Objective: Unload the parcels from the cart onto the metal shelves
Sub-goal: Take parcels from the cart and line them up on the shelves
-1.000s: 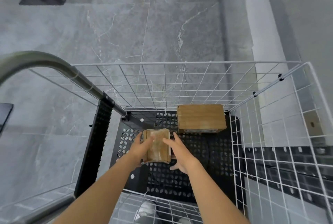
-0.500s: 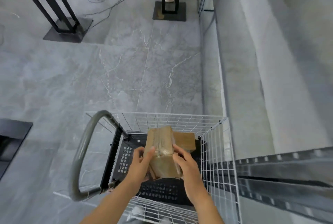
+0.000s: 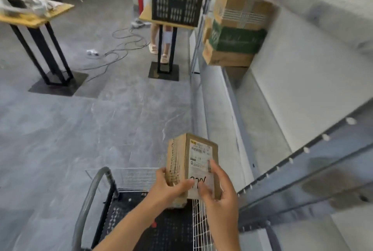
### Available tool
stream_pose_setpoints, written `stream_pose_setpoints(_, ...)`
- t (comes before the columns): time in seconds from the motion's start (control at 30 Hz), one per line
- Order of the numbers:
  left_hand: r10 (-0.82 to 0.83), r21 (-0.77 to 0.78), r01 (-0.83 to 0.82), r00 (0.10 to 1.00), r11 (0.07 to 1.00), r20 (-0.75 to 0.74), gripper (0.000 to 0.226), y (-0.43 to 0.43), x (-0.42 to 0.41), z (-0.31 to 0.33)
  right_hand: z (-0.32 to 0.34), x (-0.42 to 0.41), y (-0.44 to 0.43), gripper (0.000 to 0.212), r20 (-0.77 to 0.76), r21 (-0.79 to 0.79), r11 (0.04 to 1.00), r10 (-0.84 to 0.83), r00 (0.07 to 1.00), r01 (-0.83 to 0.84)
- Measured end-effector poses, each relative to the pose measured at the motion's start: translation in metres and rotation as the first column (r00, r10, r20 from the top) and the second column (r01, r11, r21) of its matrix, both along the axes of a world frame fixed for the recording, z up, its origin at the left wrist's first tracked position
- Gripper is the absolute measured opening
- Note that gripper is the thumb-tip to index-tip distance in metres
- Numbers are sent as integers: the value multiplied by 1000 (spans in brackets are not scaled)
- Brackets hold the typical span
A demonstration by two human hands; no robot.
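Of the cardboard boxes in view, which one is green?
The middle box of the three stacked at upper right: it is dark green, while the top box, the bottom box and the carried parcel are brown.

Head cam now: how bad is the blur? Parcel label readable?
Head view: motion blur smears the stacked cardboard boxes and grey metal shelf rail; the small brown cardboard parcel, gripped by left hand and right hand, is sharper, yet its printed label is unreadable.
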State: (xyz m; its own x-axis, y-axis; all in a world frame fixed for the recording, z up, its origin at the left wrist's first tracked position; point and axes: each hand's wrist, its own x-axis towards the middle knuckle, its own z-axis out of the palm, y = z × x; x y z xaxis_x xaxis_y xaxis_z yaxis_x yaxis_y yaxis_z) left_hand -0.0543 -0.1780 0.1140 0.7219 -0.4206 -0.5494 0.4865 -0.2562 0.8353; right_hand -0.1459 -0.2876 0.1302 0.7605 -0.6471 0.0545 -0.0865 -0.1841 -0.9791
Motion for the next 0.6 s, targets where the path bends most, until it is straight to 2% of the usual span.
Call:
stream_pose_setpoints(0.07,-77,-2,77,997,997,23,87,3,-4,16,17,-15,5,68,41,-37,997,-60,997,62)
stream_pose_setpoints(0.13,-151,-46,153,988,987,39,73,11,-12,35,33,-35,11,76,64,5,992,-126,990,126)
stream_pose_setpoints(0.2,-238,-107,242,970,964,53,84,20,-24,52,47,-60,20,76,59,106,983,-159,986,152)
stream_pose_setpoints(0.3,-380,-190,398,916,897,128,99,34,-48,77,64,-98,40,66,102,243,965,-126,987,98)
stream_pose_setpoints(0.37,-472,-230,508,859,830,195,96,39,-63,84,72,-124,56,76,146,270,958,-136,980,93)
stream_pose_setpoints(0.47,-607,-311,652,758,692,238,73,44,-88,92,84,-167,82,91,211,256,953,-221,952,164)
stream_pose_setpoints(0.53,-689,-334,734,675,591,264,65,46,-108,101,95,-195,102,94,231,217,948,-281,931,232)
stream_pose_setpoints(0.6,-742,-362,790,601,495,298,68,47,-132,112,107,-223,125,92,227,154,929,-365,903,337)
